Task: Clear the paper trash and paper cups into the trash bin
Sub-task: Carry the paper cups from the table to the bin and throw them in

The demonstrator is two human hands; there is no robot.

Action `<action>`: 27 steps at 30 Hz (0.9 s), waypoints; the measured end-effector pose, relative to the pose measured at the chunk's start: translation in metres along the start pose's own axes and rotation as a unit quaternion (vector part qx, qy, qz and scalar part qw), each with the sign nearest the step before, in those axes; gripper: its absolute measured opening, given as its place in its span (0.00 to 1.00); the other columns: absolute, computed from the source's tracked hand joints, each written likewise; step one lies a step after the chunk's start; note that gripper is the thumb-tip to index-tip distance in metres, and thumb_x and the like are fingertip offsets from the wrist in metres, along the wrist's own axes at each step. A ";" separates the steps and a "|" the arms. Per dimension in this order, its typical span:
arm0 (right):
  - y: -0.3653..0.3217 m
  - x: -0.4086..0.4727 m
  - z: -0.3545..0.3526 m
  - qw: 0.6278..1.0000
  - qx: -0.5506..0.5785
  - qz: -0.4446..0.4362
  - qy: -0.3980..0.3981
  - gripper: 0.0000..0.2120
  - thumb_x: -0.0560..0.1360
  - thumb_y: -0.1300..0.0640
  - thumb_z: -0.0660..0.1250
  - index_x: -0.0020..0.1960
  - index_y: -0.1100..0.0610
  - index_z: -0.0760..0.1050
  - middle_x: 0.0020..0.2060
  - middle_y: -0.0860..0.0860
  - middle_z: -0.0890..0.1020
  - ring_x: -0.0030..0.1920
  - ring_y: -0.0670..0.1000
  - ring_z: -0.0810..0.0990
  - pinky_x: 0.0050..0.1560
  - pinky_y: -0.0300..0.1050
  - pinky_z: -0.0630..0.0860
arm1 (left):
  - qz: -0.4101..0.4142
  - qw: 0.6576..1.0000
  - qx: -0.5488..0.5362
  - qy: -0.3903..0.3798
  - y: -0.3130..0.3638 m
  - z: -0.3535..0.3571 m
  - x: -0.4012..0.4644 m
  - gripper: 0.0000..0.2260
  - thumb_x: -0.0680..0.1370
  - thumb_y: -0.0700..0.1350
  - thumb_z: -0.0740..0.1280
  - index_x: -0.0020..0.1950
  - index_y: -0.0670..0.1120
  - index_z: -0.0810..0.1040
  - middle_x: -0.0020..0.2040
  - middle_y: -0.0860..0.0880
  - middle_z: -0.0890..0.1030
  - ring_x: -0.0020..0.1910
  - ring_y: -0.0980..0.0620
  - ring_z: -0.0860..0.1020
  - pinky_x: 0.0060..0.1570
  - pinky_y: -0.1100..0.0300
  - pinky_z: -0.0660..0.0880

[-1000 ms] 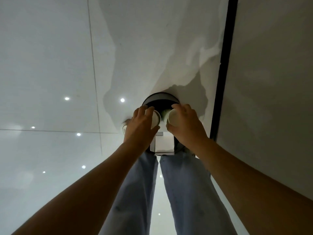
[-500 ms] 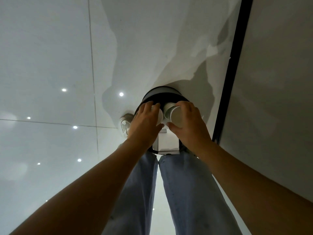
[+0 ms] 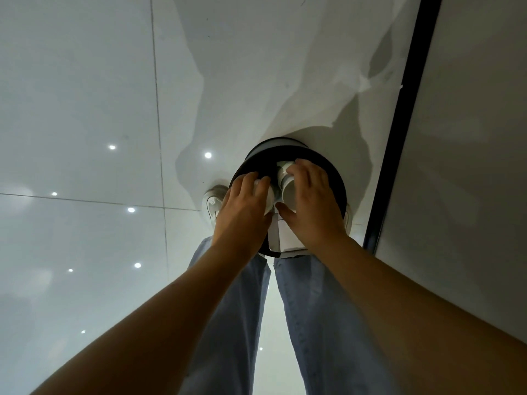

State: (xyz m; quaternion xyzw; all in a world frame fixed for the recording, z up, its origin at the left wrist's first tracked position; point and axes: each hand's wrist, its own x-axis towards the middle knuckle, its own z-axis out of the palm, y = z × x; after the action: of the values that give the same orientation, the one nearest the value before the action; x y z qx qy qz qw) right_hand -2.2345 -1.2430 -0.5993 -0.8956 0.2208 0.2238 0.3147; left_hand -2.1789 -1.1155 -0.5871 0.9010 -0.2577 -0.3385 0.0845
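A round black trash bin [image 3: 339,178] stands on the floor straight below me, between my feet. My left hand [image 3: 242,206] grips a white paper cup [image 3: 269,195] over the bin's mouth; most of that cup is hidden under my fingers. My right hand [image 3: 312,203] grips a second white paper cup [image 3: 285,181], whose rim points toward the left cup. The two cups almost touch. A white box [image 3: 288,238] lies under my wrists at the bin's near edge.
Glossy white floor tiles [image 3: 85,109] with light reflections spread to the left. A black strip [image 3: 405,109] edges a grey panel [image 3: 470,138] on the right. My jeans legs [image 3: 313,309] and a white shoe [image 3: 212,203] are below.
Both hands have sunk lower over the bin with their cups, and the bin looks larger and nearer. The right cup has tipped further into the opening.
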 end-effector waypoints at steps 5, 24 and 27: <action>-0.001 -0.007 -0.001 1.000 -0.017 0.025 0.004 0.34 0.73 0.51 0.73 0.73 0.56 0.62 0.74 0.56 0.63 0.74 0.57 0.59 0.72 0.50 0.63 | 0.004 1.000 0.003 -0.012 0.000 -0.001 -0.006 0.32 0.73 0.51 0.72 0.73 0.46 0.64 0.73 0.45 0.65 0.72 0.44 0.62 0.68 0.52 0.64; -0.110 -0.113 -0.162 0.996 -0.055 0.060 -0.037 0.31 0.77 0.50 0.65 0.75 0.53 0.56 0.71 0.53 0.66 0.70 0.55 0.64 0.67 0.48 0.69 | -0.006 0.998 -0.038 -0.039 0.034 -0.193 -0.107 0.30 0.77 0.51 0.66 0.76 0.49 0.58 0.76 0.47 0.59 0.75 0.47 0.57 0.72 0.54 0.58; -0.153 -0.138 -0.205 0.997 -0.043 0.044 -0.038 0.31 0.77 0.51 0.66 0.76 0.53 0.57 0.72 0.52 0.65 0.71 0.54 0.63 0.69 0.46 0.66 | -0.008 0.999 -0.030 -0.030 0.042 -0.245 -0.140 0.29 0.77 0.51 0.66 0.75 0.48 0.59 0.75 0.46 0.62 0.74 0.47 0.59 0.72 0.54 0.60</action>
State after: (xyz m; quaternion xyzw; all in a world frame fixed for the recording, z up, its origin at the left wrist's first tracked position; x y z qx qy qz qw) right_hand -2.2096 -1.2356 -0.3096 -0.8884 0.2383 0.2809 0.2739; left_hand -2.1253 -1.0836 -0.3088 0.8896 -0.2426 -0.3734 0.1013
